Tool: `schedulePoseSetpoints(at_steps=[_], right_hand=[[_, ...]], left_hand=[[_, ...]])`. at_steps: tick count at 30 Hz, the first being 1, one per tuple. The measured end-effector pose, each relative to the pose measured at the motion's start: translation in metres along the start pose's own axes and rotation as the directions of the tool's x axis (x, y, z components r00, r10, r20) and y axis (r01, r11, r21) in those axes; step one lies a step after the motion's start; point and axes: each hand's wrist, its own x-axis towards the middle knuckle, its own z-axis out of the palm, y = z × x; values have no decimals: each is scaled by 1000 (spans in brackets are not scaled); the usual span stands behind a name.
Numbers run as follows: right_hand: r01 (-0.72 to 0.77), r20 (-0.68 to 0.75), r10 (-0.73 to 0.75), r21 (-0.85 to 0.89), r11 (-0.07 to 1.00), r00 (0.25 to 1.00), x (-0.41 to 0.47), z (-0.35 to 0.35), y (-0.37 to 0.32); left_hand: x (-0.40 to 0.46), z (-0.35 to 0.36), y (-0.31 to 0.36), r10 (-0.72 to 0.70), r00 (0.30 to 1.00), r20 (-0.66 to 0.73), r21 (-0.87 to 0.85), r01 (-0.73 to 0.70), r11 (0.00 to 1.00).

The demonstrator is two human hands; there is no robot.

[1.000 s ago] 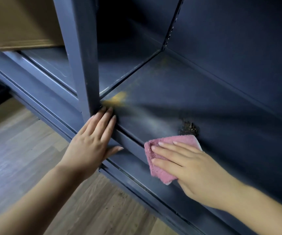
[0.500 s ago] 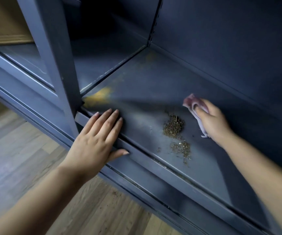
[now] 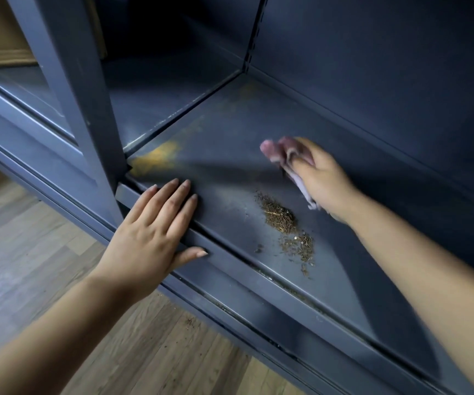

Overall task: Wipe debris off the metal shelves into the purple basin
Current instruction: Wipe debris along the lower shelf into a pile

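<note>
A dark blue metal shelf (image 3: 224, 143) fills the view. On it lies a pile of brown debris (image 3: 280, 215), with a thinner scatter (image 3: 300, 246) just nearer the front lip. My right hand (image 3: 321, 181) grips a bunched pink cloth (image 3: 278, 151) deep on the shelf, behind and slightly right of the pile; the cloth is blurred. My left hand (image 3: 156, 232) rests flat with straight fingers on the shelf's front edge, left of the debris. No purple basin is in view.
An upright post (image 3: 67, 81) stands just left of my left hand. A yellow smear (image 3: 156, 159) marks the shelf near the post. A second shelf bay (image 3: 156, 89) lies to the left. Wooden floor (image 3: 116, 352) with a few crumbs lies below.
My right hand left the front edge with the cloth and went deep into the shelf, uncovering the debris, then shifted left behind the pile. My left hand slid slightly right along the edge.
</note>
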Motion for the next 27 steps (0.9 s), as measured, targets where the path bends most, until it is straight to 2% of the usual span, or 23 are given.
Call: schedulePoseSetpoints(at_steps=[6, 8, 10, 13, 15, 17, 20, 22, 24, 27], right_hand=[[-33, 77, 48, -178, 983, 996, 14, 22, 4], [-64, 162, 78, -88, 994, 984, -7, 23, 4], [-71, 245, 96, -109, 992, 965, -28, 23, 6], [-74, 285, 100, -101, 992, 953, -44, 20, 14], [-96, 303, 103, -37, 995, 948, -45, 18, 12], [-112, 239, 104, 21, 993, 965, -48, 14, 8], [-127, -31, 131, 97, 987, 991, -62, -8, 14], [-192, -215, 204, 78, 978, 955, -81, -23, 19], [-281, -362, 281, 55, 958, 889, -103, -27, 27], [-334, -413, 290, -36, 942, 863, -118, -6, 30]], left_hand=[[0, -3, 1, -9, 1000, 21, 0, 9, 1000], [0, -3, 1, -11, 1000, 20, -4, 12, 1000], [0, -3, 1, -14, 1000, 19, 0, 14, 1000], [0, -4, 1, -16, 999, 36, -2, 16, 1000], [0, -5, 1, -19, 999, 49, -1, 19, 1000], [0, -5, 1, -19, 999, 50, 1, 19, 1000], [0, -5, 2, -15, 999, 40, -2, 15, 1000], [0, -4, 2, -11, 1000, 26, -6, 12, 1000], [0, -3, 2, -11, 1000, 18, 0, 11, 1000], [0, -3, 2, -6, 1000, 12, 7, 6, 1000]])
